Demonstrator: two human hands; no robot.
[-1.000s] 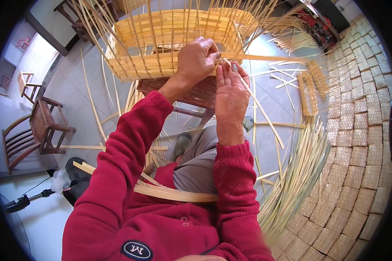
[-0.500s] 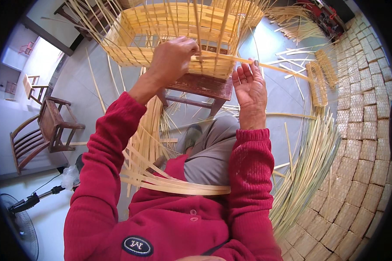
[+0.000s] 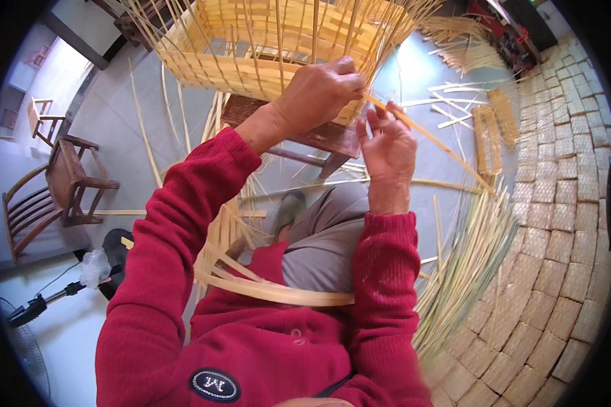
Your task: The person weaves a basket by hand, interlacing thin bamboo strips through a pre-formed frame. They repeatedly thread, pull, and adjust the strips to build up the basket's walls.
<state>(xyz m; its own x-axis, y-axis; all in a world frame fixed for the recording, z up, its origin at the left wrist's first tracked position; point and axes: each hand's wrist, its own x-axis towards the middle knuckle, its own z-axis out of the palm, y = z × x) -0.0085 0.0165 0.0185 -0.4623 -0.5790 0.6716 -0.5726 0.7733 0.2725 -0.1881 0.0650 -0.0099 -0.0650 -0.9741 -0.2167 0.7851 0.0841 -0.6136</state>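
A half-woven yellow bamboo basket (image 3: 231, 73), with upright stakes sticking up from its sides, rests on a brown wooden stool (image 3: 251, 112). My left hand (image 3: 322, 91) is closed at the basket's near right corner, its fingertips pinching a flat bamboo strip (image 3: 441, 144) where that meets the weave. Beyond the corner the strip slants down to the right. My right hand (image 3: 391, 150) is palm up just right of the corner, with the strip caught at its fingertips and the other fingers loosely curled. More pale strips (image 3: 285, 293) lie across my lap.
At the right lies a bundle of thin strips (image 3: 468, 271), beside stacked woven blocks (image 3: 543, 237). Small woven pieces (image 3: 487, 139) and loose strips (image 3: 451, 102) are on the floor. To the left stand a wooden chair (image 3: 68, 180) and a fan (image 3: 30, 356).
My left hand has slid right along the basket's near side to the corner. The strip slopes more steeply down from it, and my right hand sits slightly lower.
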